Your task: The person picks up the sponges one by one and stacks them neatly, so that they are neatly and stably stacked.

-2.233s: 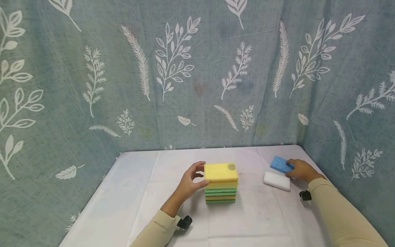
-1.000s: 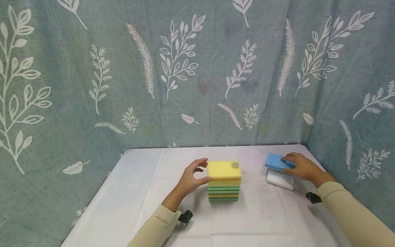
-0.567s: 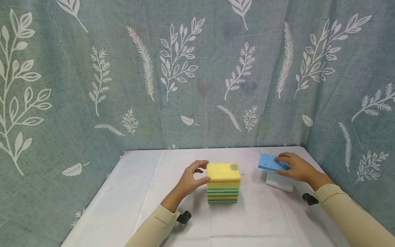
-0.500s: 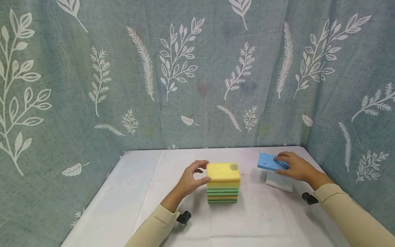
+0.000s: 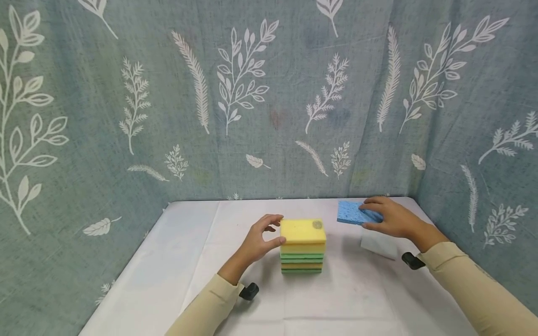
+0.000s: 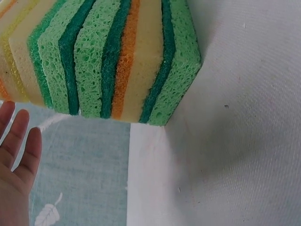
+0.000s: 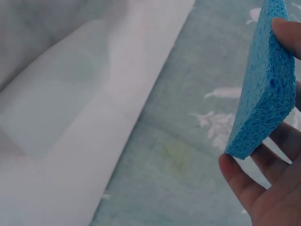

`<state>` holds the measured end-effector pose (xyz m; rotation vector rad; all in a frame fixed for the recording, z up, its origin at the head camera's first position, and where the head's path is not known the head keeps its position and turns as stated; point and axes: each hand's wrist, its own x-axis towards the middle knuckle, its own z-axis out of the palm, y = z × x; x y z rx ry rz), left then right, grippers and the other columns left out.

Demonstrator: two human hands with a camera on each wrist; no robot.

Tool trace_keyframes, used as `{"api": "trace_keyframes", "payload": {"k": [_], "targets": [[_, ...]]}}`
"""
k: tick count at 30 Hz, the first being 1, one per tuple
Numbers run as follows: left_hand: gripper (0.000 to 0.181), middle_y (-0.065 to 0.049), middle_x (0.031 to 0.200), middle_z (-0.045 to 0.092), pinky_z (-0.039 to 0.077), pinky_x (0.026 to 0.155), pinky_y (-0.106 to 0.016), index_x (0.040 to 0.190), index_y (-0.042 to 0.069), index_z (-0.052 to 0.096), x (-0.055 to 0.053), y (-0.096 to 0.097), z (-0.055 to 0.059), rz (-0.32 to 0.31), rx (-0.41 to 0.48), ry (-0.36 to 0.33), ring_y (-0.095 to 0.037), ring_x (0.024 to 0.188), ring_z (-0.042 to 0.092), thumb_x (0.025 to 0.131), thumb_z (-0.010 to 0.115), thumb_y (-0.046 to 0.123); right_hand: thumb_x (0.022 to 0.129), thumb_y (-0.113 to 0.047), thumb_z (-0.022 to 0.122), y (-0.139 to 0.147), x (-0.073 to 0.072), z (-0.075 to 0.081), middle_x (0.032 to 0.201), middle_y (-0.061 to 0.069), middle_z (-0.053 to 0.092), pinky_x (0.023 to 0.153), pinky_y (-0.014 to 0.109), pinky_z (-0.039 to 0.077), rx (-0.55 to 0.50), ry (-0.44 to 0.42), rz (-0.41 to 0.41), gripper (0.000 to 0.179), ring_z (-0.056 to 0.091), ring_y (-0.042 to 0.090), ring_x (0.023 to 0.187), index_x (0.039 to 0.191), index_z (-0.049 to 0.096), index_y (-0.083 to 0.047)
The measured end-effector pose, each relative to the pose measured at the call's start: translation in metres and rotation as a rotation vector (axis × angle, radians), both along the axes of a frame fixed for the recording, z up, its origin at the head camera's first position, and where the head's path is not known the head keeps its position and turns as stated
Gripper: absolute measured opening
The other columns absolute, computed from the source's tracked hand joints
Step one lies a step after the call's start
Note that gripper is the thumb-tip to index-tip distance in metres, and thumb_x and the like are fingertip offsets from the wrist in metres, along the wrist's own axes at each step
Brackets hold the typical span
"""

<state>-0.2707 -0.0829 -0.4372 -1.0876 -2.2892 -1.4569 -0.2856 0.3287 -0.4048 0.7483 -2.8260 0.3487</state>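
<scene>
A stack of several sponges (image 5: 302,254) stands on the table, with a yellow one on top and green, orange and cream layers below. At its left side is my left hand (image 5: 256,242); the thumb reaches the top yellow sponge's edge and the fingers are spread near its far corner. In the left wrist view the stack's layered side (image 6: 101,61) shows large, with loosely extended fingers (image 6: 16,136) beside it. My right hand (image 5: 391,217) grips a blue sponge (image 5: 353,213) by its right part, above the table. The right wrist view shows this blue sponge (image 7: 263,89) between thumb and fingers.
A white sponge-like block (image 5: 379,245) lies on the white-covered table (image 5: 336,303), below the right hand and right of the stack. Patterned blue-green cloth (image 5: 269,102) rises behind the table and along both sides. A dark camera sits at each wrist.
My right hand has picked up the blue sponge from behind the white block and carried it left and up, toward the stack. The left hand has stayed beside the stack.
</scene>
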Motion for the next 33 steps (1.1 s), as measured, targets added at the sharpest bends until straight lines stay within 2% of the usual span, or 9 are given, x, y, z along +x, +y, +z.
{"api": "trace_keyframes", "payload": {"k": [5, 12, 17, 33], "targets": [[0.052, -0.020, 0.124, 0.057, 0.047, 0.090, -0.056, 0.131, -0.002, 0.054, 0.001, 0.000, 0.003, -0.007, 0.003, 0.001, -0.044, 0.110, 0.053, 0.085, 0.074, 0.010, 0.086, -0.046, 0.071, -0.009, 0.002, 0.005, 0.136, 0.015, 0.051, 0.096, 0.061, 0.041, -0.011, 0.000, 0.028, 0.056, 0.046, 0.039, 0.125, 0.131, 0.062, -0.013], [0.054, -0.021, 0.123, 0.057, 0.046, 0.089, -0.058, 0.131, -0.003, 0.054, 0.003, 0.001, 0.004, -0.003, -0.004, -0.011, -0.043, 0.110, 0.053, 0.084, 0.076, 0.012, 0.087, -0.052, 0.067, -0.022, 0.007, 0.013, 0.137, 0.012, 0.051, 0.095, 0.061, 0.041, -0.021, 0.008, 0.037, 0.058, 0.046, 0.037, 0.125, 0.132, 0.062, -0.017], [0.055, -0.023, 0.123, 0.057, 0.046, 0.089, -0.059, 0.131, -0.003, 0.054, 0.002, 0.000, 0.003, -0.011, -0.002, -0.006, -0.043, 0.109, 0.053, 0.083, 0.077, 0.012, 0.087, -0.048, 0.069, -0.033, 0.009, 0.020, 0.137, 0.012, 0.051, 0.095, 0.060, 0.042, -0.043, 0.025, 0.071, 0.055, 0.046, 0.036, 0.125, 0.131, 0.062, -0.016], [0.056, -0.016, 0.123, 0.058, 0.048, 0.090, -0.055, 0.133, -0.001, 0.053, -0.003, 0.001, -0.003, -0.010, 0.016, -0.023, -0.037, 0.111, 0.055, 0.083, 0.077, 0.012, 0.088, -0.051, 0.067, -0.062, 0.011, 0.027, 0.138, 0.009, 0.051, 0.095, 0.056, 0.043, -0.092, 0.045, 0.171, 0.054, 0.046, 0.033, 0.126, 0.130, 0.063, -0.017]]}}
